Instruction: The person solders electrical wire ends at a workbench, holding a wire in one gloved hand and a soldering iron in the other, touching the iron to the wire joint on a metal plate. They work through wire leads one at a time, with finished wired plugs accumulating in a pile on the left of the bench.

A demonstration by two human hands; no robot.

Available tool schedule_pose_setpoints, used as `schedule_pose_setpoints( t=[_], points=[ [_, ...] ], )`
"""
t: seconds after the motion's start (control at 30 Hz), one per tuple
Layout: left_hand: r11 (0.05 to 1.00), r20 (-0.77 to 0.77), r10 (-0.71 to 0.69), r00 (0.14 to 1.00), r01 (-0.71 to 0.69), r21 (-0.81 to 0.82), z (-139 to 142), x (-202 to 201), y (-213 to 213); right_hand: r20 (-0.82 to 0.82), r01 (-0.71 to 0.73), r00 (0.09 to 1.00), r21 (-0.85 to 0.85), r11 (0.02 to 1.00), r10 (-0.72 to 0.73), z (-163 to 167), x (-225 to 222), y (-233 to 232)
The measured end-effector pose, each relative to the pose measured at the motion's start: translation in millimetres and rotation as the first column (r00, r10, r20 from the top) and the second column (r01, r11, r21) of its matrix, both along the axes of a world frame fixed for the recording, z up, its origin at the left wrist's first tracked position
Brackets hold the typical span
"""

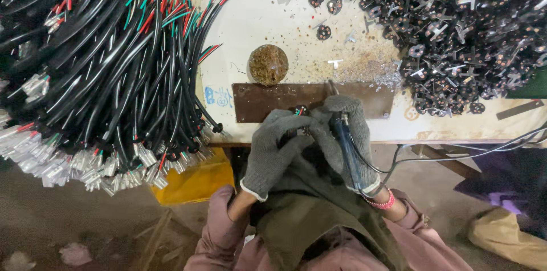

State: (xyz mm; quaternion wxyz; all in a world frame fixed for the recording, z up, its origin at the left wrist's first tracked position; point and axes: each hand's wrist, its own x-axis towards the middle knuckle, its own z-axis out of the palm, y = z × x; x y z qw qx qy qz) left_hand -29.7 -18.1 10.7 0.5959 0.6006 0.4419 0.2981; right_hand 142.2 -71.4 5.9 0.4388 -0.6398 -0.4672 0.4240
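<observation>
a blue-handled soldering iron (346, 148) is clenched in the gloved right hand (348, 134); a small black connector piece (300, 112) with coloured wires is pinched by the gloved left hand (272, 148) over the brown plate (256, 102). beyond, a round solder-flecked ball (268, 64) and a heap of black connector discs (461, 31) are seen.

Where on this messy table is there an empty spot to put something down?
The bare pale patch lies between the cable bundle, the round brown lump and the brown plate. It is crowded right, under the black round parts, and at the plate, where both gloved hands work.
</observation>
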Motion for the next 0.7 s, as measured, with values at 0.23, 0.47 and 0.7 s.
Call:
schedule_pose_setpoints(
  t=[0.23, 0.47, 0.7],
  points=[
    [0.994, -0.043, 0.108, 0.993, -0.110, -0.030, -11.5, 12.1, -19.2, -0.277, 0.168, 0.949, 0.045, 0.985, -0.149, -5.8, -11.5, -12.6],
    [0.991, -0.088, 0.133, 0.987, -0.130, 0.033, -14.2, 15.8, -10.5, -0.042, 0.096, 0.995, 0.024, 0.995, -0.095, -23.1, 4.5, -35.6],
    [0.947, -0.316, 0.177, 0.932, -0.075, 0.311, -26.1, 1.7, -13.3, 0.277, -0.128, 0.952, -0.028, 0.991, 0.130, -22.4, 55.3, -17.8]
  ],
)
